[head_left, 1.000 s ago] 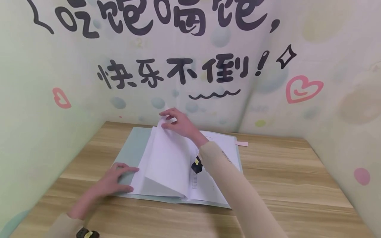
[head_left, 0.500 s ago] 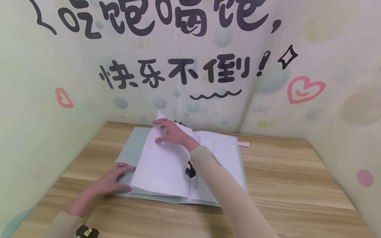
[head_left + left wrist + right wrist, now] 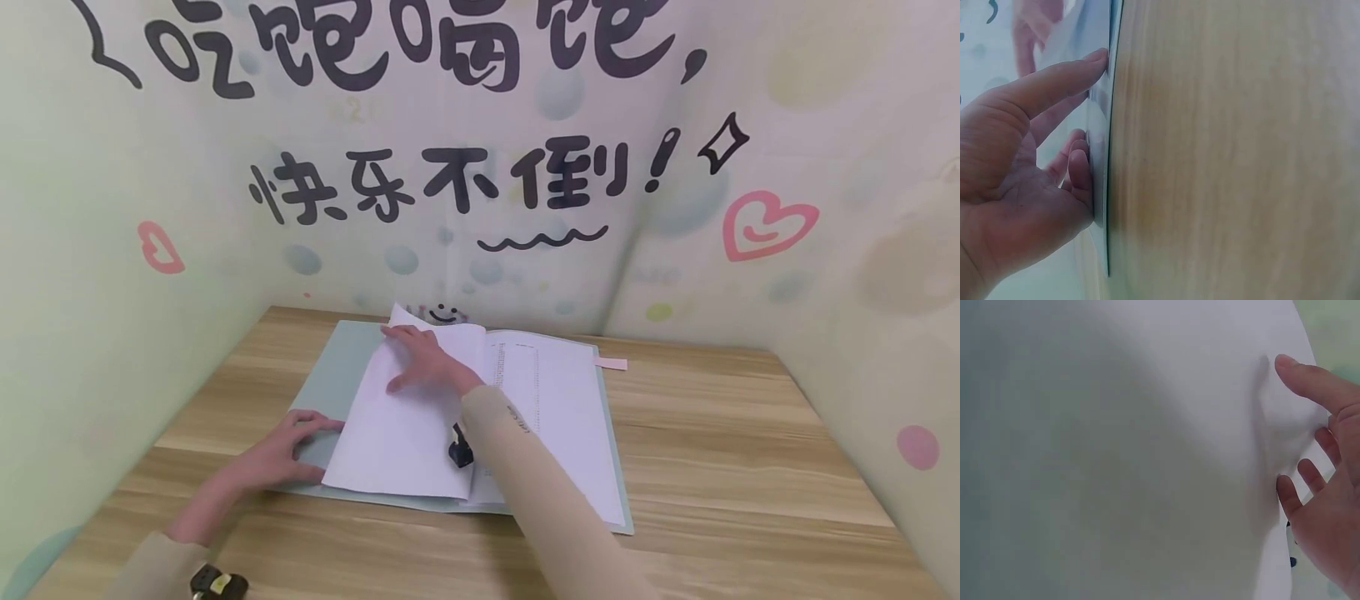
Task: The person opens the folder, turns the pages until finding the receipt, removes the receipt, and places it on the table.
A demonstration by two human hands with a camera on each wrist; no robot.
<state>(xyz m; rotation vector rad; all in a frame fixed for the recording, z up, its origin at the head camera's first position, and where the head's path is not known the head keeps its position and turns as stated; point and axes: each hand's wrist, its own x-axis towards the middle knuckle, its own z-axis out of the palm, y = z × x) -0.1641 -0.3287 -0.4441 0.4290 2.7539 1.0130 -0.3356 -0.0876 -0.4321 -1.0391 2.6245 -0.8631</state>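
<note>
An open folder of white pages lies on the table; its light blue cover (image 3: 339,360) shows to the left of the sheets. My right hand (image 3: 426,360) rests with spread fingers on the upper part of the left-hand page (image 3: 397,450), whose far corner sticks up. In the right wrist view that hand's thumb and fingertips touch the sheet (image 3: 1116,425) near its edge. At the lower left, my left hand (image 3: 281,452) lies on the cover, thumb and fingertips at the page's outer edge. The left wrist view shows its thumb (image 3: 1063,84) resting at the folder's near edge.
The right-hand page (image 3: 573,417) has columns of small print, partly covered by my right sleeve (image 3: 540,483). A pink tab (image 3: 612,363) sticks out on the right. Wood-grain table (image 3: 735,450) surrounds the folder, and a printed wall (image 3: 442,275) stands close behind.
The page under my right hand has turned over to the left and come down flatter. My right hand has moved left and lower, its fingers loosening from the sheet. The left hand has barely moved.
</note>
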